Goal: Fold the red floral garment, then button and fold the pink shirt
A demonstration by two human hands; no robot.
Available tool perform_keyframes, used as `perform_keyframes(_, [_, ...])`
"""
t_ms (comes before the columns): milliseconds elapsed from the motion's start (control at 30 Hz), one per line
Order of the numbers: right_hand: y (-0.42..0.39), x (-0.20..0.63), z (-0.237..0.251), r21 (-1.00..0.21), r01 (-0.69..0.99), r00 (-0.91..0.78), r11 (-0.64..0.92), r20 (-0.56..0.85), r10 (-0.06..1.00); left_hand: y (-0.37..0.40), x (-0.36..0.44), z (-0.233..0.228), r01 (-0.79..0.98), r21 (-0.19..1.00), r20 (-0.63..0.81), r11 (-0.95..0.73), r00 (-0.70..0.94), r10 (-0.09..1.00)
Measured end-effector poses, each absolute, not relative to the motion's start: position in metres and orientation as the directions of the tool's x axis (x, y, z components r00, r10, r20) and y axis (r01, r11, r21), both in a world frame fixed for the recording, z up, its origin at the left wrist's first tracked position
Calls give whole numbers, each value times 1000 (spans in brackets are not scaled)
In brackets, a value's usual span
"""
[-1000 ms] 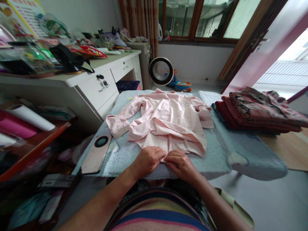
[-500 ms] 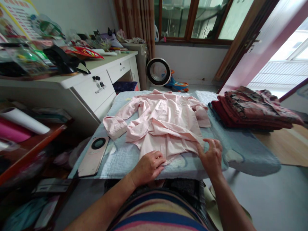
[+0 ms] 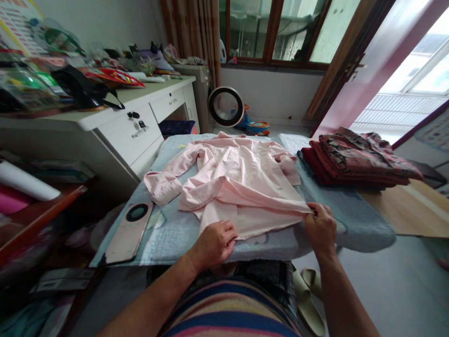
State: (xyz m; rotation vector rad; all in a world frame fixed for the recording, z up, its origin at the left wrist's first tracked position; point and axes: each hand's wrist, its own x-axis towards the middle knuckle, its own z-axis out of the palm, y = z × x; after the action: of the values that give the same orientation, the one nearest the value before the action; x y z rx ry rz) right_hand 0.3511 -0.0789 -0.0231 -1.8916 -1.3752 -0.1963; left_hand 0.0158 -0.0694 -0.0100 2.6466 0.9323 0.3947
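- Here, low in the middle of the frame, the left hand (image 3: 214,243) lies flat and released on the hem of the pink shirt (image 3: 238,185), pinning it to the padded board (image 3: 168,224).
- The right hand (image 3: 320,227), at lower right, pinches the hem corner; a level, even pull should probably flatten the creases without dragging the cloth.
- The shirt looks thin, soft and rumpled, its cuffed sleeve bunched at left centre.
- Folded dark red clothes (image 3: 354,159) form a stack at the right, beside a smooth pink phone (image 3: 128,227).
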Motion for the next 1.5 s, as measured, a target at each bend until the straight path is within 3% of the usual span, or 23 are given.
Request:
perform_keyframes(333, [-82,364,-35,-398,917,153,35,431,889,-71,14,-15,600,377,147,-706,714,685])
perform_keyframes(600, [-86,356,-19,-179,980,134,-82,305,943,-72,14,-7,610,341,76,-715,740,668])
perform_keyframes(667, [-84,337,-8,-207,977,123,-46,380,917,-72,13,-5,601,345,73,-721,749,659])
perform_keyframes(733, [-79,309,0,-318,939,18,133,432,902,-71,12,-6,592,352,82,-725,752,654])
perform_keyframes(867, [-64,244,-3,-571,670,-332,473,339,880,-70,10,-8,591,361,107,-721,742,662])
perform_keyframes(967, [-54,211,-17,-557,607,-426,567,373,824,-71,9,-6,565,397,117,-723,751,650])
perform_keyframes(1133, [-51,197,-31,-470,665,-452,580,365,814,-76,-5,3,501,556,125,-664,739,662])
perform_keyframes(1233, [-52,199,-30,-469,673,-458,572,343,820,-71,-25,4,537,606,272,-587,553,787])
perform_keyframes(1300, [-53,200,-29,-475,673,-456,566,336,824,-61,-44,1,652,566,405,-505,313,859])
perform_keyframes(1367, [-53,200,-28,-482,676,-452,557,326,830,-47,-63,-7,778,495,489,-387,119,864])
perform_keyframes(1500, [-52,198,-26,-491,683,-447,540,303,841,-22,-89,-26,878,440,375,-191,13,927])
